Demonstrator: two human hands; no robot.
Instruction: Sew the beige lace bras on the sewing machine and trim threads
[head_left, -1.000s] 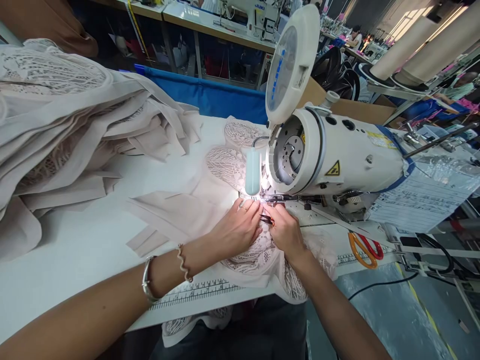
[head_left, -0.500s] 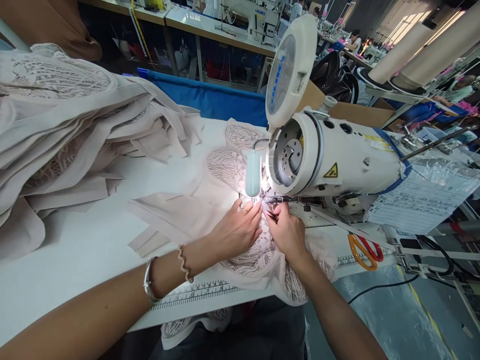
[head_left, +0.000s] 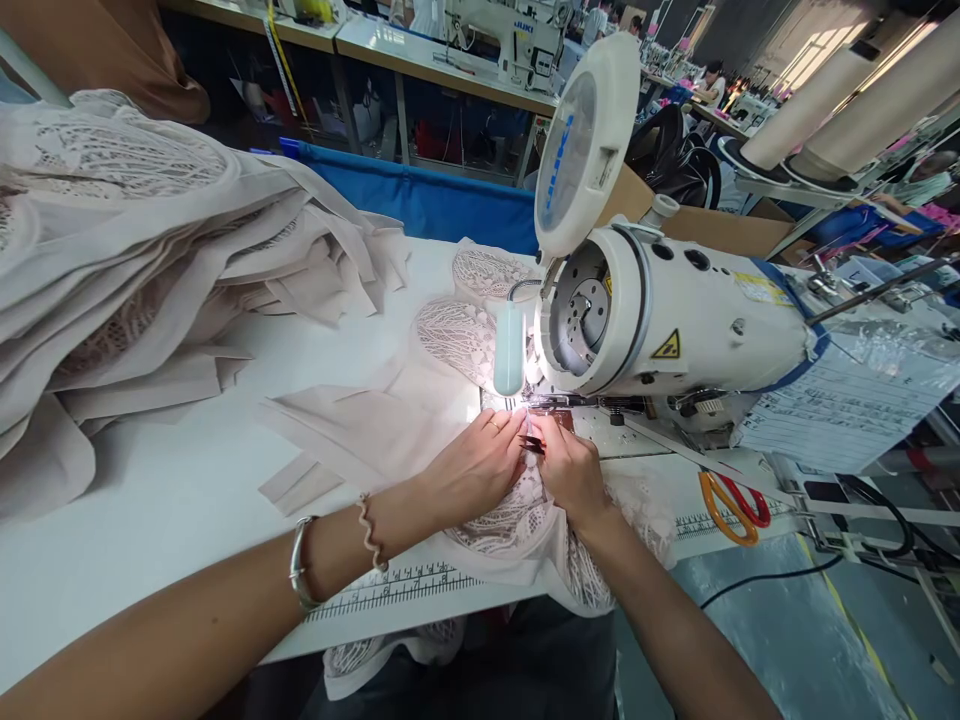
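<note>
A pale pink lace bra (head_left: 457, 335) lies across the bed of a white sewing machine (head_left: 690, 310), partly hidden under my hands. My left hand (head_left: 487, 455) is closed on its lace edge just in front of the lit needle area, fingertips bunched together. My right hand (head_left: 571, 468) grips dark thread snips (head_left: 532, 444), whose points stick out leftward between the two hands. Its thumb and forefinger also pinch at the edge, close to my left fingertips. A pale blue lamp (head_left: 509, 348) hangs over this spot. Beneath my wrists, more lace drapes over the table edge.
A heap of similar bras (head_left: 172, 250) covers the left of the white table (head_left: 187, 480). Orange-handled scissors (head_left: 726, 508) and red-handled ones lie at right, near a handwritten sheet (head_left: 840, 410). A blue cloth (head_left: 420, 205) hangs behind the table. People sit at machines far off.
My right hand has shifted slightly left and down, closer to the left fingertips, and the snips now point left. The left hand stays almost in place. The view shifts slightly.
</note>
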